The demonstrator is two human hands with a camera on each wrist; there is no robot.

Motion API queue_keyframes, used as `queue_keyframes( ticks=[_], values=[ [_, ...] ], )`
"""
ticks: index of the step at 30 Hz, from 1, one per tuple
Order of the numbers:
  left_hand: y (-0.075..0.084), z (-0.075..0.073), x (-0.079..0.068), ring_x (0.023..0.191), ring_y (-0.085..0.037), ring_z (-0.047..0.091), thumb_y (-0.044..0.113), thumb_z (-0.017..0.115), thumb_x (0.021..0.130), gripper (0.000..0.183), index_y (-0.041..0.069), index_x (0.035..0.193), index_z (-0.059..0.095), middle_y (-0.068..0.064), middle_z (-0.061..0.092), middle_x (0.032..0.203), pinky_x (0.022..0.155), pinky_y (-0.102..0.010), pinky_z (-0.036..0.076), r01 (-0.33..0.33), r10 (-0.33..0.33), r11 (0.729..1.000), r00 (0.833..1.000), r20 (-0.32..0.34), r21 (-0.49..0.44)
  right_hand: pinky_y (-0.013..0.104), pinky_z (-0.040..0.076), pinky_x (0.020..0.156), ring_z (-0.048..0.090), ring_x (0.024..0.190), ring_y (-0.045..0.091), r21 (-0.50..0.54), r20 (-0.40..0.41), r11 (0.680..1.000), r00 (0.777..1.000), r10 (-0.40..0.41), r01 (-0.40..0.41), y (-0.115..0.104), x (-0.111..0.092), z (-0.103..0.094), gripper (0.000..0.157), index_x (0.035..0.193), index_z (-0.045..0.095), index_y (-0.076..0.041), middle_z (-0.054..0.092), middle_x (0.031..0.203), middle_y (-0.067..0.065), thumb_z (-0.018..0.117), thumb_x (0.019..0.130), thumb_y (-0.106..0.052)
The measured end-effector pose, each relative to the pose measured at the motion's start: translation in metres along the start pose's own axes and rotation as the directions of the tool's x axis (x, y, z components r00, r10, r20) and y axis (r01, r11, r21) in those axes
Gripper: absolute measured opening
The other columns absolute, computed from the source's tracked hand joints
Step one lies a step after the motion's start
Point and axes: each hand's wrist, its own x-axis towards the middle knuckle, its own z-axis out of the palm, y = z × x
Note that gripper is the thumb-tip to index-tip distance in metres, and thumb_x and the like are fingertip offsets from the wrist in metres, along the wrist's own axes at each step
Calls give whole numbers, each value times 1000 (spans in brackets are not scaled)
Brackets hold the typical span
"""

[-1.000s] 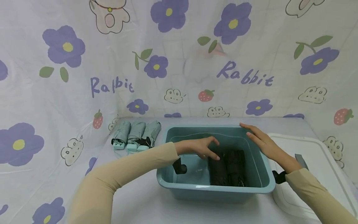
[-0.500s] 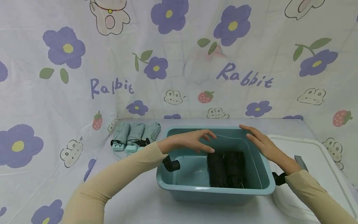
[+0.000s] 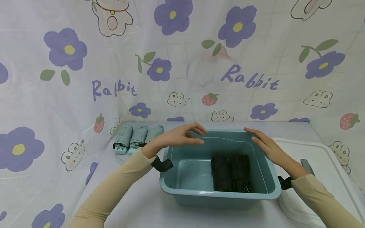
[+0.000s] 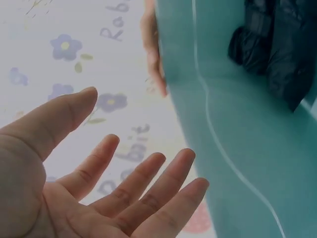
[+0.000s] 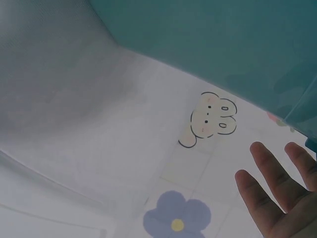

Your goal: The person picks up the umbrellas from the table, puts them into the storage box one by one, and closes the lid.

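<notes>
A blue-green plastic bin [image 3: 219,193] stands on the table, with two folded black umbrellas [image 3: 221,173] lying side by side in its right half. My left hand [image 3: 179,135] is over the bin's back left rim, fingers relaxed and spread, holding nothing. In the left wrist view, the palm and loose fingers of that left hand [image 4: 133,198] show beside the bin wall [image 4: 198,129]. My right hand [image 3: 269,147] rests on the bin's right rim near the back corner, fingers extended. The right wrist view catches several fingers [image 5: 275,181] of it outside the bin wall.
Three folded light-green umbrellas [image 3: 123,139] lie in a row at the back left of the table, partly behind the left hand. A white lid [image 3: 322,177] with a grey handle [image 3: 307,167] lies right of the bin. A patterned curtain [image 3: 182,63] hangs behind and at the sides.
My left hand has risen from above the black umbrellas and moved left and back, toward the bin's back left corner. My right hand has stayed on the right rim.
</notes>
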Motion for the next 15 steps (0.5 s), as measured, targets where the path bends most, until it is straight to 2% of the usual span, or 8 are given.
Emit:
queue_keyframes(
  ticks=[5, 8, 15],
  values=[
    [-9, -11, -13, 115, -20, 55, 25, 62, 90, 42, 16, 128, 47, -6, 47, 133, 91, -34, 47, -33, 36, 999, 994, -99, 33, 69, 28, 92, 31, 129, 46, 0, -2, 1000, 1000, -5, 5, 0, -1, 0, 44, 146, 29, -12, 30, 147, 19, 35, 102, -15],
    [-18, -17, -19, 119, -23, 51, 25, 62, 90, 40, 19, 127, 48, -1, 48, 132, 93, -36, 46, -50, 56, 998, 987, -151, 45, 69, 29, 92, 32, 129, 46, 3, -3, 1000, 1000, -8, 8, 0, -1, -1, 45, 146, 29, -11, 30, 147, 19, 35, 101, -15],
    [-39, -26, -30, 116, -22, 53, 27, 60, 91, 39, 20, 128, 48, -1, 49, 131, 93, -36, 46, -52, 58, 998, 966, -253, 29, 68, 28, 93, 31, 129, 45, 6, -2, 1000, 1000, 7, -7, 2, 0, 0, 44, 146, 29, -13, 30, 147, 19, 33, 102, -18]
  ],
)
